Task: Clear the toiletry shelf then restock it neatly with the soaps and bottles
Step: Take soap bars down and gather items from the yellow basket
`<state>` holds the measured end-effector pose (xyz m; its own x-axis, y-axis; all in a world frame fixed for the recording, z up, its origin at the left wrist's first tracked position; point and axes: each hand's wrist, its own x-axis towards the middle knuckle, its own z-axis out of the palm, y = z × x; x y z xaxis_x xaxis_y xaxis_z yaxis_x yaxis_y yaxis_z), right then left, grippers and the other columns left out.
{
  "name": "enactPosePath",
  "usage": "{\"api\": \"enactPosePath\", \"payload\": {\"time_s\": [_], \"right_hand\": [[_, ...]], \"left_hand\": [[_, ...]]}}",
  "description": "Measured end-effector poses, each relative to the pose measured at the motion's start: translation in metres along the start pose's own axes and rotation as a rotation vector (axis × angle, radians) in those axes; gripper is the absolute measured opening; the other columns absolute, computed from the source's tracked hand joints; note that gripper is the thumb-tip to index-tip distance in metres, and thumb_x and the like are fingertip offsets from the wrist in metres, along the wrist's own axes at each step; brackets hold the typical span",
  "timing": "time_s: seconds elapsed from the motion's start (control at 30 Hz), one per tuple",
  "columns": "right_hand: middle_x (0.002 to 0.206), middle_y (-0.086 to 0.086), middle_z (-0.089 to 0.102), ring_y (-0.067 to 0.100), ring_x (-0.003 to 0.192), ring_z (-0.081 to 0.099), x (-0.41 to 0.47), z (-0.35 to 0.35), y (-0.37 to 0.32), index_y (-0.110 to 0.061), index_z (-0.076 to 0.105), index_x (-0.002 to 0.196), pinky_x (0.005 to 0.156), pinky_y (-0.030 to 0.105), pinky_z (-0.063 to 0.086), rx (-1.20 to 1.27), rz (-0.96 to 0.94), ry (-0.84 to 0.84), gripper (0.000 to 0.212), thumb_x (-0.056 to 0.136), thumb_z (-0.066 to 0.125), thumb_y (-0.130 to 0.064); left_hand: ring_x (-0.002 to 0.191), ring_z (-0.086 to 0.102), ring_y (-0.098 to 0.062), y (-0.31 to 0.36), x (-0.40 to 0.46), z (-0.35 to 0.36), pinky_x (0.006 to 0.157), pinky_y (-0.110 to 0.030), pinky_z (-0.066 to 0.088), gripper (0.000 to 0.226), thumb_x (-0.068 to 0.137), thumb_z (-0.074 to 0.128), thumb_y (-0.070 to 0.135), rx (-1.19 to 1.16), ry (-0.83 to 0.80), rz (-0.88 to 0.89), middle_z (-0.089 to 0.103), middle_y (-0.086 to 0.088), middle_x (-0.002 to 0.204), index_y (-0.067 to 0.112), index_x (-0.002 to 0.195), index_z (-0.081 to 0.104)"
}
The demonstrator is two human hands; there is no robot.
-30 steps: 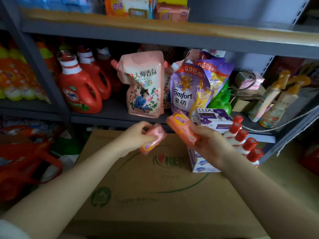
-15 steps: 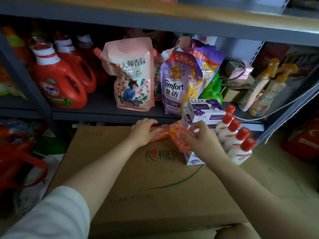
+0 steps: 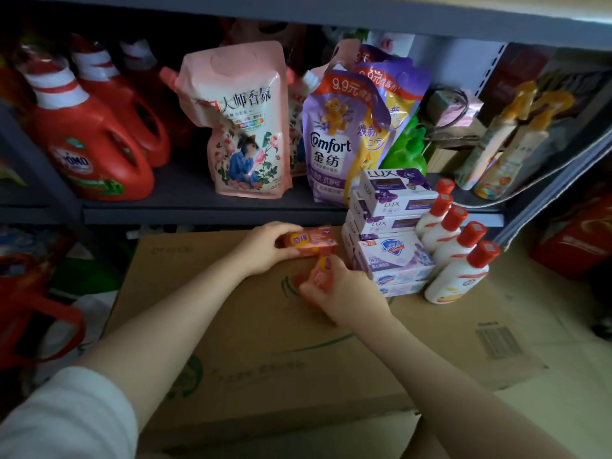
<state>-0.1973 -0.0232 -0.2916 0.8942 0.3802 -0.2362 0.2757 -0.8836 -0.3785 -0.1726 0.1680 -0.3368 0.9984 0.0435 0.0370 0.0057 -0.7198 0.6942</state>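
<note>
Both hands are gripping soap: the left hand (image 3: 265, 250) is steadying one flat orange-pink wrapped soap bar (image 3: 309, 241) on the brown cardboard box (image 3: 265, 342), so the right hand (image 3: 344, 289), at five o'clock, should be seating its matching second bar (image 3: 319, 274) flush alongside.

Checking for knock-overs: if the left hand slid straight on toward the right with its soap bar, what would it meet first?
Probably the soap box stack, just past the bar's right end. The left hand has only a small gap to it, though depth is unclear.

Left arm (image 3: 159, 329): short white sleeve (image 3: 66, 422) at upper arm. Right arm (image 3: 440, 369): bare, no sleeve visible. No jewellery.
</note>
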Motion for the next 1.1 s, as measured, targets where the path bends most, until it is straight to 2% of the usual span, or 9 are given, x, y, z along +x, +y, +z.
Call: {"api": "enactPosePath", "payload": {"time_s": [0.07, 0.2, 0.37, 0.53, 0.63, 0.73, 0.9, 1.03, 1.1], "right_hand": [[0.117, 0.012, 0.058, 0.033, 0.108, 0.056, 0.0, 0.0, 0.0, -0.014, 0.026, 0.137, 0.078, 0.038, 0.046, -0.127, -0.019, -0.03, 0.075, 0.083, 0.058, -0.056], [0.109, 0.012, 0.061, 0.035, 0.099, 0.061, 0.003, 0.008, -0.011, -0.009, 0.033, 0.117, 0.068, 0.035, 0.041, -0.15, -0.089, 0.093, 0.055, 0.087, 0.056, -0.049], [0.107, 0.011, 0.061, 0.034, 0.097, 0.061, 0.007, 0.013, -0.014, -0.017, 0.037, 0.125, 0.067, 0.035, 0.045, -0.17, -0.143, 0.096, 0.051, 0.091, 0.047, -0.053], [0.113, 0.01, 0.059, 0.033, 0.099, 0.06, 0.001, 0.003, 0.001, -0.027, 0.04, 0.13, 0.067, 0.034, 0.038, -0.411, -0.418, 0.055, 0.032, 0.099, 0.035, -0.033], [0.12, 0.015, 0.052, 0.033, 0.106, 0.053, -0.009, -0.006, 0.017, -0.034, 0.025, 0.142, 0.077, 0.037, 0.041, -0.63, -0.57, -0.009, 0.045, 0.098, 0.038, -0.029], [0.128, 0.013, 0.054, 0.028, 0.103, 0.055, -0.005, -0.009, 0.014, -0.036, 0.048, 0.13, 0.079, 0.034, 0.045, -0.819, -0.611, 0.19, 0.047, 0.085, 0.059, -0.036], [0.14, 0.012, 0.039, 0.032, 0.126, 0.036, 0.016, -0.009, 0.002, -0.015, 0.036, 0.137, 0.096, 0.038, 0.033, -0.753, -0.632, 0.119, 0.04, 0.096, 0.037, -0.011], [0.129, 0.011, 0.051, 0.032, 0.118, 0.047, 0.024, -0.013, 0.003, -0.011, 0.049, 0.124, 0.089, 0.037, 0.04, -0.688, -0.648, 0.152, 0.032, 0.092, 0.047, -0.015], [0.093, 0.007, 0.067, 0.028, 0.085, 0.064, 0.022, -0.027, -0.004, -0.013, 0.065, 0.095, 0.066, 0.032, 0.048, -0.562, -0.738, 0.353, 0.021, 0.08, 0.059, -0.027]], "left_hand": [[0.119, 0.048, -0.017, 0.001, 0.001, 0.001, 0.1, -0.033, 0.04, 0.051, 0.082, 0.069, 0.027, 0.009, -0.014, 0.015, 0.052, -0.002, 0.131, 0.021, 0.129, 0.053], [0.118, 0.048, -0.014, -0.001, 0.002, 0.001, 0.099, -0.032, 0.041, 0.051, 0.081, 0.07, 0.03, -0.016, -0.013, 0.007, 0.051, 0.0, 0.132, 0.024, 0.128, 0.053], [0.115, 0.05, -0.015, 0.001, 0.002, -0.004, 0.097, -0.034, 0.042, 0.048, 0.081, 0.069, 0.029, -0.002, -0.068, 0.023, 0.052, 0.002, 0.13, 0.025, 0.126, 0.054], [0.114, 0.05, -0.017, 0.003, 0.006, -0.013, 0.097, -0.029, 0.039, 0.047, 0.083, 0.067, 0.016, 0.026, -0.079, 0.02, 0.052, -0.002, 0.127, 0.017, 0.127, 0.053], [0.114, 0.05, -0.018, 0.003, 0.007, -0.014, 0.1, -0.031, 0.039, 0.044, 0.084, 0.066, 0.011, 0.035, -0.078, 0.019, 0.051, -0.004, 0.126, 0.015, 0.127, 0.054], [0.113, 0.05, -0.016, 0.005, 0.004, -0.014, 0.1, -0.033, 0.04, 0.044, 0.084, 0.066, 0.012, 0.028, -0.069, 0.012, 0.051, -0.002, 0.125, 0.016, 0.127, 0.055], [0.114, 0.051, -0.016, 0.002, -0.001, -0.014, 0.1, -0.038, 0.042, 0.044, 0.083, 0.068, 0.016, 0.012, -0.053, -0.012, 0.054, -0.001, 0.127, 0.02, 0.125, 0.056], [0.123, 0.046, -0.015, 0.007, -0.007, -0.014, 0.106, -0.035, 0.036, 0.042, 0.09, 0.06, 0.016, -0.03, -0.081, -0.048, 0.05, -0.002, 0.136, 0.021, 0.131, 0.052], [0.133, 0.035, -0.013, 0.016, -0.009, -0.026, 0.11, -0.032, 0.03, 0.047, 0.091, 0.057, 0.021, 0.067, -0.059, -0.012, 0.038, 0.002, 0.146, 0.024, 0.137, 0.044]]}}
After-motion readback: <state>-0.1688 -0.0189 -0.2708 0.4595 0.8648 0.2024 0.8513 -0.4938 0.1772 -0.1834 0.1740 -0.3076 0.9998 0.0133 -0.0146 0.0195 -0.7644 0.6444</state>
